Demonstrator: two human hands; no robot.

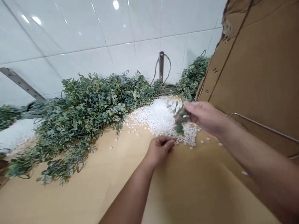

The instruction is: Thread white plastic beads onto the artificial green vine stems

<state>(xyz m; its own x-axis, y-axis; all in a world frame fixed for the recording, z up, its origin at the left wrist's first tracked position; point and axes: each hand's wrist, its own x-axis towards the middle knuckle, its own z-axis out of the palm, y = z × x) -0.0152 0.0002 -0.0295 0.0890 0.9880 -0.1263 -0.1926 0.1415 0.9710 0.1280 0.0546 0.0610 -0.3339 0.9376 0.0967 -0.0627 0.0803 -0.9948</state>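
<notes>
My right hand (201,115) is closed on a green leafy sprig (179,127), likely artificial foliage, its leaves slightly blurred. The sprig hangs over a pile of small white bead-like pieces (161,115) on the table. At the pile's near edge is my left hand (160,151), its thumb and fingers pinched together. Whatever lies between those fingertips is too small or hidden to make out. A large heap of similar leafy sprigs (93,109) spreads to the left of both hands.
A brown cardboard sheet (259,68) rises on the right, with a bent metal rod (266,126) before it. More foliage (195,76) sits behind the pile, beside an upright metal bracket (161,67). Another white pile (20,132) lies far left. White tiles (86,25) back the wooden table (93,199).
</notes>
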